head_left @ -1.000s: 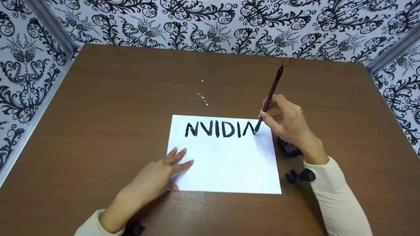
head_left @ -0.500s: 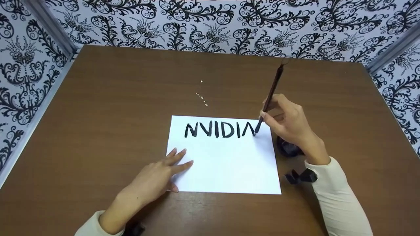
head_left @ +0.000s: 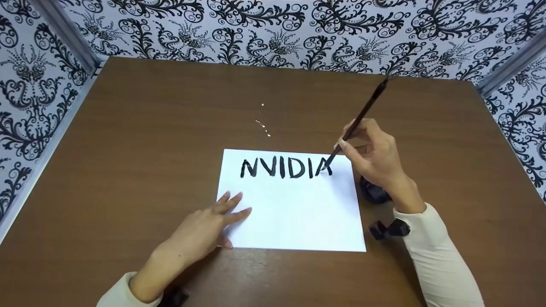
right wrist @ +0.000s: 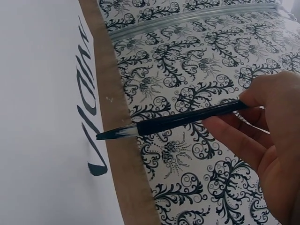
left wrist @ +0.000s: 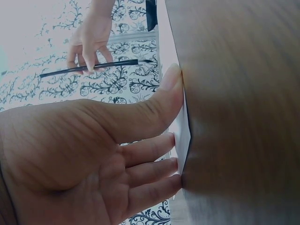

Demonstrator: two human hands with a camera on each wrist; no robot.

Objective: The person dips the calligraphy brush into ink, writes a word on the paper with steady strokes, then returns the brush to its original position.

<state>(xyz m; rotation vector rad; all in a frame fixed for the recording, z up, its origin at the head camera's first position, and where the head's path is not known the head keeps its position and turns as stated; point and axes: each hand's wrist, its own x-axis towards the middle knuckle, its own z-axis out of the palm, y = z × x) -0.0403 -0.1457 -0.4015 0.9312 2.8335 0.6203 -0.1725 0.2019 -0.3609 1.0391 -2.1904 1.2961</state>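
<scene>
My right hand pinches a dark paintbrush between thumb and fingers, its handle slanting up to the right. In the right wrist view the wet bristles hang over the last black letter. A white sheet of paper lies on the table, with black painted lettering reading "NVIDIA" along its upper part; the brush tip overlaps the final A. My left hand rests with spread fingers on the sheet's lower left edge. The left wrist view shows its fingertips against the paper.
A round black container stands right of the sheet, partly hidden under my right wrist. Small white specks dot the brown table beyond the paper. Black-and-white patterned panels border the table at the back and sides.
The brush has lifted off the foot of the last letter's right stroke and moved slightly left and up, its handle tilting further right. The left hand stays put.
</scene>
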